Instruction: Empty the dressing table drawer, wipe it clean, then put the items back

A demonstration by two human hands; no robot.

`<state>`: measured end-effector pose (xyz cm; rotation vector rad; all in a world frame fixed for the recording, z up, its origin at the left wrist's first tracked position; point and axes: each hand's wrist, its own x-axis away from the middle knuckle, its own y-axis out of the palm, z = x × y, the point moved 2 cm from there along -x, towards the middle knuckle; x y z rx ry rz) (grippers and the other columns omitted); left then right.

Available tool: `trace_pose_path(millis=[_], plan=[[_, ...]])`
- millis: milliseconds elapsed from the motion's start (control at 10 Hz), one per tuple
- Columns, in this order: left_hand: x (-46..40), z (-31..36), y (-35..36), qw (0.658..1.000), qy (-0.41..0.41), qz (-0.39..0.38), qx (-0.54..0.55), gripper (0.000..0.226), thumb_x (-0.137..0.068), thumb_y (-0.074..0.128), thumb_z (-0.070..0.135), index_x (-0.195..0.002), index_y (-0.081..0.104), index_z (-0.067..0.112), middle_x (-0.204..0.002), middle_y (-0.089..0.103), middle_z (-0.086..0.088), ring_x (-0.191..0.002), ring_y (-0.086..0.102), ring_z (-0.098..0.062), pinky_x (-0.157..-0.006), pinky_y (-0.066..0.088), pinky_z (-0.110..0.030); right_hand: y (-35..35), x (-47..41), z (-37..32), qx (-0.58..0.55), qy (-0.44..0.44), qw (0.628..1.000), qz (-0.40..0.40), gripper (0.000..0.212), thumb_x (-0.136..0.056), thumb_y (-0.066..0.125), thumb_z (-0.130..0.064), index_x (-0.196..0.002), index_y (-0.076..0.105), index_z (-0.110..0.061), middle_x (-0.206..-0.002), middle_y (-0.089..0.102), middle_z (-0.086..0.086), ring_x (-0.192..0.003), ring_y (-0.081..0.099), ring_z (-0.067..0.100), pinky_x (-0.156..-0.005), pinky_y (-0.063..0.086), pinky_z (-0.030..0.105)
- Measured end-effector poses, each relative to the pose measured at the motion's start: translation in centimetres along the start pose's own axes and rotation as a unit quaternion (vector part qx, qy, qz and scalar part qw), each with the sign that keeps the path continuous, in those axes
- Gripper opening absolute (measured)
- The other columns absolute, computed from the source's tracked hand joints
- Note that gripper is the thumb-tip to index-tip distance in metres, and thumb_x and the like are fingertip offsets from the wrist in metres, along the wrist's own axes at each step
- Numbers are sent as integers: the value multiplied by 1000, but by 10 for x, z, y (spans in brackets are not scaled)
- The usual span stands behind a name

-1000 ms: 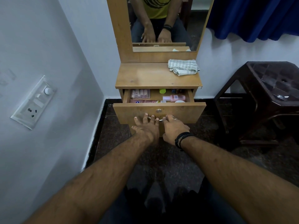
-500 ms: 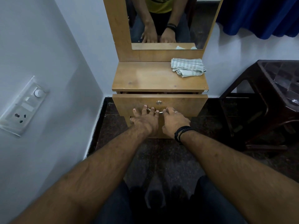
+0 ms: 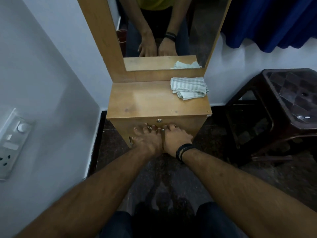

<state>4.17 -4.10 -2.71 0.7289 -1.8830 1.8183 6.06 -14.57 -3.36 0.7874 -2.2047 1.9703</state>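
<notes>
Both hands, left hand [image 3: 147, 142] and right hand [image 3: 175, 137], press the shut drawer [image 3: 185, 125].

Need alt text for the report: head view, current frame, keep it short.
Both hands, left hand and right hand, press side by side with fingers extended on the closed drawer front of a wooden dressing table. A folded striped cloth lies on top, below the mirror.

1 head-worn wide-angle view looks forward and steeply down, close over a dressing table [image 3: 154, 100] at frame centre. Both forearms run up from the bottom corners to mid-frame. A mirror [image 3: 164, 31] fills the upper centre, a wall the left side, and a dark stool [image 3: 283, 109] the right edge.
</notes>
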Motion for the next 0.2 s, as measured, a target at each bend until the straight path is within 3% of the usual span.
trace_pose_path(millis=[200], plan=[[63,-8,-51,998,40,46,-16,90,-95,56,51,-162,5,20,-169,8,-4,-154,-3,-37,-115,11,-71,-62,42,-6,-17,-19,999,37,57,-93,41,-33,-149,34,-22,-152,36,-2,-137,40,26,-105,41,51]])
